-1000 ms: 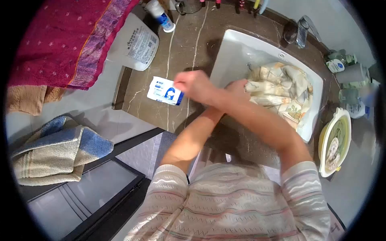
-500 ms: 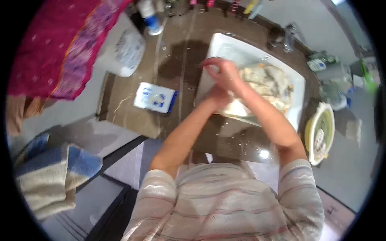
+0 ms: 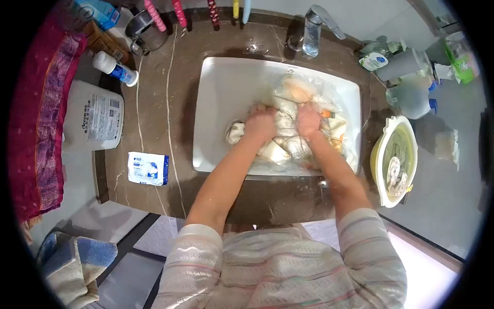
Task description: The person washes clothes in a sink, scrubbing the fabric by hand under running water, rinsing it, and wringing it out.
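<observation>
A white rectangular sink (image 3: 212,129) holds water and a bunched, wet pale cloth (image 3: 285,122) with orange patches. My left hand (image 3: 260,123) is in the sink, its fingers curled into the cloth's left part. My right hand (image 3: 309,120) grips the same cloth a little to the right, fingers closed. Both forearms reach in over the sink's front edge. The fingertips are partly hidden by the folds. Part of the cloth bulges up beyond my right hand, and a small twisted end lies left of my left hand.
Behind the sink stands a faucet (image 3: 312,38). Bottles, including a green-labelled one (image 3: 374,61), and a yellow-and-white basin (image 3: 381,165) are at the right. On the left counter are a wipes packet (image 3: 146,168), a white tub (image 3: 98,116), a bottle (image 3: 116,69) and a metal cup (image 3: 146,33).
My hands were together and raised over the sink's left part. Now they are apart and down in the cloth, which is bunched differently. The camera view has turned and shifted.
</observation>
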Available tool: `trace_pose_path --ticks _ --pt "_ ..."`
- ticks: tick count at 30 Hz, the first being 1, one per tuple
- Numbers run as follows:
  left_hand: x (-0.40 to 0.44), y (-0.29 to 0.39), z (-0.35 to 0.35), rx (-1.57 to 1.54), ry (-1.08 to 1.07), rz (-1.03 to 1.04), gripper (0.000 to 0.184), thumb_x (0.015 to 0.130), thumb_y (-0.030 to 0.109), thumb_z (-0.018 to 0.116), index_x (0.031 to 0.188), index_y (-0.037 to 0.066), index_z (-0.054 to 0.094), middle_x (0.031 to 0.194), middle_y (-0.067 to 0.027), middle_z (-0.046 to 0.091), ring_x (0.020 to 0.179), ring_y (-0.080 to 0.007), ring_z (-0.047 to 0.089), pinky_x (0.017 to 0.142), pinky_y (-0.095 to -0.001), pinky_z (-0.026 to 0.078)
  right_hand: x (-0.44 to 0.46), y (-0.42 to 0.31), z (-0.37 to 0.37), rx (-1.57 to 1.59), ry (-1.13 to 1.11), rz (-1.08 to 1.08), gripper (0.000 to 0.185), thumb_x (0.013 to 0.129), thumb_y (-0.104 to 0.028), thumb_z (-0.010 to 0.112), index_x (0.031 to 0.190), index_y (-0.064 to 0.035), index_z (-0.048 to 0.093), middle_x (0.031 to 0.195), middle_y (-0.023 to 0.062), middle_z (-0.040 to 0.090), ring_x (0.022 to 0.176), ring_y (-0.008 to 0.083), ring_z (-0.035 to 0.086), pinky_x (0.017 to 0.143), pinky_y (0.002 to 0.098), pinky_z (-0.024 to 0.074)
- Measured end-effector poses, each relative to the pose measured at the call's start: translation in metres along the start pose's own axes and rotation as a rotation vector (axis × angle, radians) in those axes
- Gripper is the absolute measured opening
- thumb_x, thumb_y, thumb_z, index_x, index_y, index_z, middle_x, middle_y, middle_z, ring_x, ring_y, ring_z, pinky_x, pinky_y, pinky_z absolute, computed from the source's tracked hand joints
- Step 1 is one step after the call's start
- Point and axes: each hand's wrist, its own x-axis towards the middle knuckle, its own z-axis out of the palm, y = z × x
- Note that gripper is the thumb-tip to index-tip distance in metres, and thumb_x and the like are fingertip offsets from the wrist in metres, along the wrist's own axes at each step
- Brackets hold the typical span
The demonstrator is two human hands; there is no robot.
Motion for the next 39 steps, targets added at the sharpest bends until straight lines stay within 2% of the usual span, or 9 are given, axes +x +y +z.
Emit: trace_pose_path --ticks 7,12,17,19,24,27,33,36,39 --pt "0.003 -0.013 -0.016 -2.111 -0.145 -0.214 0.040 0.077 0.027 0.062 0.109 0.003 0.055 0.104 -0.0101 0.058 0.094 -0.0215 0.056 0.083 -0.0339 0.048 -0.045 -0.027 -0.109 0.850 0.078 -0.068 0.032 0.076 -0.038 0.061 0.080 -0.0067 0.065 0.062 0.0106 0.061 0.064 0.0263 0.060 0.062 0.0373 0.0482" --pt "0.005 0.004 -0.013 -1.849 0.012 -0.150 0.040 0.083 0.035 0.057 0.109 0.004 0.055 0.104 -0.0114 0.058 0.093 -0.0212 0.056 0.083 -0.0343 0.047 -0.079 -0.083 -0.123 0.699 0.464 -0.534 0.029 0.082 -0.038 0.053 0.076 -0.0111 0.064 0.074 0.0108 0.063 0.069 0.0304 0.060 0.062 0.0375 0.0479" --pt "0.003 0.019 0.002 -1.349 0.113 -0.249 0.046 0.082 0.038 0.057 0.109 0.001 0.055 0.102 -0.0134 0.059 0.090 -0.0252 0.058 0.081 -0.0353 0.047 0.017 -0.021 -0.046 0.625 0.342 -0.264 0.034 0.084 -0.038 0.047 0.080 -0.0104 0.064 0.077 0.0133 0.064 0.071 0.0326 0.060 0.066 0.0387 0.0483" --pt "-0.004 0.027 -0.017 -1.001 0.110 -0.266 0.053 0.080 0.042 0.059 0.114 0.002 0.052 0.106 -0.0155 0.057 0.095 -0.0278 0.056 0.082 -0.0370 0.046 0.005 0.010 -0.076 0.651 -0.027 -0.029 0.028 0.079 -0.036 0.054 0.098 -0.0179 0.063 0.091 0.0073 0.063 0.089 0.0241 0.059 0.068 0.0385 0.0489" --pt "-0.040 0.048 -0.097 0.152 0.183 0.077 0.087 0.067 0.047 0.069 0.133 0.004 0.034 0.129 -0.0213 0.042 0.120 -0.0353 0.040 0.093 -0.0461 0.037 -0.015 0.046 -0.080 0.387 0.159 -0.156 0.050 0.081 -0.044 0.049 0.125 -0.0219 0.047 0.136 0.0084 0.033 0.124 0.0341 0.028 0.089 0.0541 0.0365" --pt "-0.042 0.053 -0.047 0.477 -0.110 -0.027 0.100 0.059 0.052 0.071 0.139 0.017 0.022 0.141 -0.0182 0.024 0.131 -0.0387 0.019 0.093 -0.0528 0.035 -0.039 0.013 -0.062 0.126 0.027 -0.249 0.057 0.084 -0.041 0.045 0.136 -0.0215 0.034 0.147 0.0099 0.016 0.134 0.0357 0.013 0.094 0.0623 0.0279" --pt "0.018 0.019 0.024 0.286 -0.166 0.002 0.065 0.069 0.027 0.064 0.129 0.013 0.043 0.125 -0.0225 0.045 0.120 -0.0359 0.041 0.095 -0.0524 0.034 0.011 -0.005 0.003 -0.041 0.126 -0.139 0.040 0.083 -0.028 0.048 0.119 -0.0105 0.050 0.126 0.0102 0.043 0.118 0.0324 0.038 0.086 0.0475 0.0401" --pt "0.020 0.002 0.011 -0.280 0.116 0.040 0.053 0.070 0.013 0.055 0.123 0.010 0.051 0.113 -0.0192 0.055 0.111 -0.0333 0.050 0.091 -0.0517 0.040 0.005 -0.001 -0.040 0.397 0.055 -0.043 0.026 0.082 -0.023 0.050 0.101 -0.0088 0.060 0.103 0.0080 0.055 0.101 0.0236 0.051 0.073 0.0370 0.0461" --pt "0.004 -0.005 -0.026 -1.563 0.020 -0.142 0.050 0.073 0.010 0.051 0.123 0.008 0.050 0.112 -0.0134 0.057 0.104 -0.0299 0.055 0.086 -0.0457 0.046 -0.012 0.004 -0.097 0.896 -0.174 0.107 0.023 0.079 -0.026 0.057 0.093 -0.0102 0.065 0.096 0.0088 0.059 0.098 0.0215 0.054 0.068 0.0350 0.0480"
